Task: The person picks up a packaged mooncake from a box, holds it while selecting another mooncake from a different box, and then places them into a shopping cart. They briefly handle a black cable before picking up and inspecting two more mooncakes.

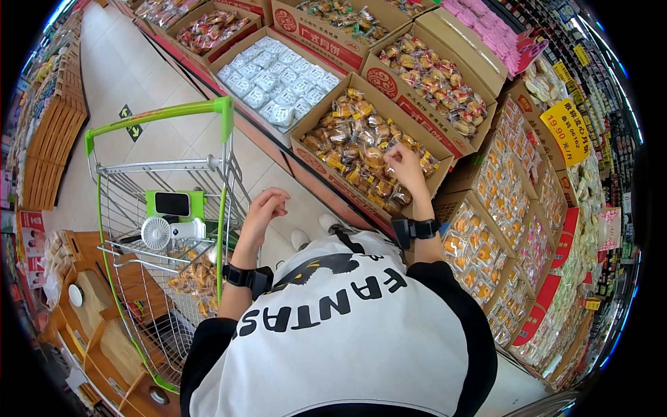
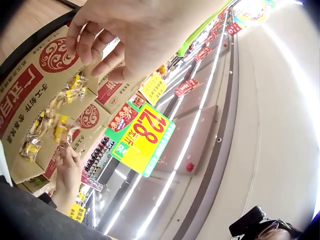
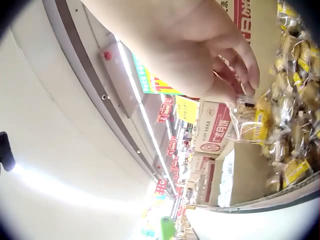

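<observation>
My right hand (image 1: 406, 167) pinches a clear-wrapped mooncake (image 1: 375, 157) above a cardboard box of similar packets. In the right wrist view, thumb and fingers of the right hand (image 3: 220, 65) grip the edge of the packet (image 3: 250, 122), which has a yellow label. The left wrist view also shows the packet (image 2: 65, 131) raised over the box (image 2: 25, 172). My left hand (image 1: 262, 212) hangs in the air between the cart and the display, holding nothing, its fingers loosely bent; the left wrist view shows the same hand (image 2: 135, 40) up close.
A green-handled shopping cart (image 1: 158, 111) stands at the left, with a white fan (image 1: 155, 233) and a bag of packets (image 1: 198, 281) in it. Boxes of white packets (image 1: 278, 80) and red-wrapped packets (image 1: 431, 83) adjoin. More trays (image 1: 504, 187) line the right side.
</observation>
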A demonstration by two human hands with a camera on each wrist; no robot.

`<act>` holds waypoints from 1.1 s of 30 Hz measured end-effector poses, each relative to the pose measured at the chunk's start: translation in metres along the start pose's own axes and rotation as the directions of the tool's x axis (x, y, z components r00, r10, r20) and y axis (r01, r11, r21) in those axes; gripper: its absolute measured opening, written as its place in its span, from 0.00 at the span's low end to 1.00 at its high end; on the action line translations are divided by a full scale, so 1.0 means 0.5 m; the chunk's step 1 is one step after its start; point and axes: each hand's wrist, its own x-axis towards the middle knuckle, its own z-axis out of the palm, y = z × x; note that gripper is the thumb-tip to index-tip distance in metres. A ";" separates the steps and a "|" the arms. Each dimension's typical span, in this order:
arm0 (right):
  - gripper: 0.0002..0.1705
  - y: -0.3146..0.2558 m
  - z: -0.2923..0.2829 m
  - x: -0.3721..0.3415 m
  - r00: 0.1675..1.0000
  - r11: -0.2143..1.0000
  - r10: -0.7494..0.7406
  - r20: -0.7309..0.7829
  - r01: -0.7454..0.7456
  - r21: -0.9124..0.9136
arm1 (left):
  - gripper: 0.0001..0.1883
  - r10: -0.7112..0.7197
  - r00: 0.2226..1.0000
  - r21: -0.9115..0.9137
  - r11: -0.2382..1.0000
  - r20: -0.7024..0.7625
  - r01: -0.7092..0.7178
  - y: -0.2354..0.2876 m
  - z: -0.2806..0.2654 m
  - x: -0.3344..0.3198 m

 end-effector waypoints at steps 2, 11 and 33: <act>0.06 -0.031 -0.001 0.003 1.000 0.996 0.002 0.026 -0.005 0.084 | 0.07 0.003 1.000 0.008 1.000 0.003 -0.003 0.001 0.002 0.000; 0.03 -0.147 0.007 -0.012 0.947 0.705 -0.004 0.320 -0.224 0.673 | 0.07 0.077 0.996 -0.017 0.997 0.035 -0.076 0.013 0.017 -0.005; 0.07 -0.207 0.099 -0.052 0.771 0.674 -0.063 0.634 -0.435 0.597 | 0.02 0.248 0.952 -0.093 0.968 0.177 -0.235 0.022 0.035 -0.009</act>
